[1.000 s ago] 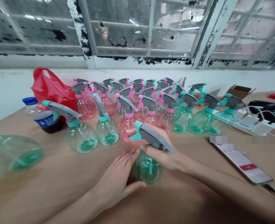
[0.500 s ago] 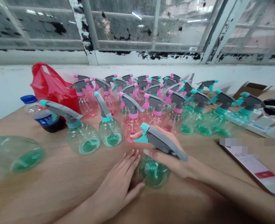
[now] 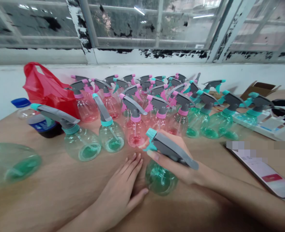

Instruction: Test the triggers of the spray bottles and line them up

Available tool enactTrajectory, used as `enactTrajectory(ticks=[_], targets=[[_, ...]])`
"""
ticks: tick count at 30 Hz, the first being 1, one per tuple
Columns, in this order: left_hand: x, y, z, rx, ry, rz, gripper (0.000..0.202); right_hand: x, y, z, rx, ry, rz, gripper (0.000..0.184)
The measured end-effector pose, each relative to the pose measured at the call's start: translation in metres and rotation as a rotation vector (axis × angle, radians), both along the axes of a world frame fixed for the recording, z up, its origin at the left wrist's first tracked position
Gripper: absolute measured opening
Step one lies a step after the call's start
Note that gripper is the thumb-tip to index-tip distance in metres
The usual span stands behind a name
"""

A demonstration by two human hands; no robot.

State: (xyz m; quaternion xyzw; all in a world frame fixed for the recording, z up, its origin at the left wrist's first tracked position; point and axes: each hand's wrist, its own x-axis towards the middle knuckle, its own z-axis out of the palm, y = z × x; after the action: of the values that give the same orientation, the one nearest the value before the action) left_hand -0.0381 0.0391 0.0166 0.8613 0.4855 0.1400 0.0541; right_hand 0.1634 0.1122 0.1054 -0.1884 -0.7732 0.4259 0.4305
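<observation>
On open tabletop (image 3: 67, 190), left hand (image 3: 119, 185) lies flat, right hand (image 3: 177, 169) grips green spray bottle (image 3: 162, 180).

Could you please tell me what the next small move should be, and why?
Perhaps slide the left hand against the held green spray bottle to steady it: the right hand appears to grip it near the neck, while the left lies palm down on the table beside it.
</observation>
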Motion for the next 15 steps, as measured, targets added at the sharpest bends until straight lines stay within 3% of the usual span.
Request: enactTrajectory(ticks=[5, 15], targets=[[-0.0007, -0.0016, -0.0002, 0.044, -0.03, -0.008, 0.071, -0.002, 0.0021, -0.003, -0.032, -0.044, -0.001, 0.022], [0.0017, 0.0001, 0.0052, -0.002, -0.024, -0.005, 0.068, -0.001, 0.0011, -0.0054, -0.029, 0.018, 0.0, 0.029]])
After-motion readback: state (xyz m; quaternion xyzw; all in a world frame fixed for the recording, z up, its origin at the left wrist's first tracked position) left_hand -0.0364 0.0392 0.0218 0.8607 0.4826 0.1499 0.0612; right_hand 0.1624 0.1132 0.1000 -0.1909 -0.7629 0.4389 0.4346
